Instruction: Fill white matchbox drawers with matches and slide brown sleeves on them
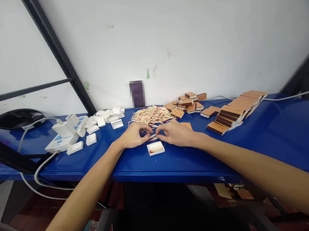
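A few matches (152, 137) lie between the fingertips of my two hands, just above the blue table. My left hand (134, 135) is curled, thumb and forefinger closed at the left ends of these matches. From the other side, my right hand (176, 133) pinches in the same way at their right ends. Right below the hands sits an open white matchbox tray (155, 148) with a few red-tipped matches inside. Beyond my fingers spreads a large loose heap of matches (151, 115). An orange matchbox sleeve (187, 126) is partly hidden behind my right hand.
White trays (102, 118) are piled at left, near a power strip (59, 142) with plugged-in adapters and cables. Orange matchboxes (187, 103) lie heaped at back right, with stacked rows (238, 110) farther right. A pixelated dark phone-like object (137, 94) leans on the wall.
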`<state>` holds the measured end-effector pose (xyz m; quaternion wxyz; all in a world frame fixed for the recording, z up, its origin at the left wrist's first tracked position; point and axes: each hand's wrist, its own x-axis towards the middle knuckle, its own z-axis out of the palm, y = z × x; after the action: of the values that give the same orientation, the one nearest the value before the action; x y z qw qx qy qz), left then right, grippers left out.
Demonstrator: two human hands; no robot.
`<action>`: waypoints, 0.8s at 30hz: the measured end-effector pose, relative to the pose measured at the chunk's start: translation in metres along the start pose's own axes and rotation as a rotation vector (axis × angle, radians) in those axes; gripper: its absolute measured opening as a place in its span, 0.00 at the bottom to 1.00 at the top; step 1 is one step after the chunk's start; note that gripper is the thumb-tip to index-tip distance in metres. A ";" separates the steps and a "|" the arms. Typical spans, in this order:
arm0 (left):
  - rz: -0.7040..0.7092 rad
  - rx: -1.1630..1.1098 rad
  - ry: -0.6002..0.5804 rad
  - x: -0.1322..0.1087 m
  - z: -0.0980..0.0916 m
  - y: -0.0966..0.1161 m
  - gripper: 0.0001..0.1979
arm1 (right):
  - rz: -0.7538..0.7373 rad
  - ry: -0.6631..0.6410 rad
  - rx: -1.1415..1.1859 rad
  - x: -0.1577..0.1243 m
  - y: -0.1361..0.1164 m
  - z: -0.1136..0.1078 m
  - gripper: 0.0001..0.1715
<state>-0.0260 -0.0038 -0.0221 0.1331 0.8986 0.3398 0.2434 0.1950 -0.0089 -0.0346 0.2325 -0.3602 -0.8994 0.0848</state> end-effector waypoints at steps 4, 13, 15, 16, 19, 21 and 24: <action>-0.020 0.068 -0.033 0.000 0.000 -0.004 0.06 | -0.014 -0.047 0.003 -0.001 -0.001 -0.002 0.09; -0.008 0.062 -0.076 -0.001 -0.002 -0.009 0.08 | -0.084 -0.093 -0.102 -0.002 -0.003 -0.004 0.14; -0.016 0.051 -0.082 -0.001 -0.002 -0.009 0.09 | -0.078 -0.110 -0.107 -0.003 -0.004 -0.004 0.16; -0.021 0.045 -0.085 0.000 -0.002 -0.008 0.09 | -0.074 -0.117 -0.112 -0.003 -0.004 -0.004 0.17; -0.036 0.036 -0.095 0.000 -0.002 -0.007 0.09 | -0.065 -0.125 -0.125 -0.004 -0.005 -0.005 0.17; -0.047 0.030 -0.097 0.001 -0.002 -0.007 0.10 | -0.057 -0.120 -0.136 -0.004 -0.006 -0.005 0.17; -0.047 0.016 -0.097 0.001 -0.002 -0.007 0.11 | -0.039 -0.112 -0.161 -0.004 -0.006 -0.006 0.17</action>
<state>-0.0305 0.0022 -0.0232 0.1480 0.9022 0.3559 0.1937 0.1964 -0.0164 -0.0286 0.1540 -0.3550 -0.9217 0.0277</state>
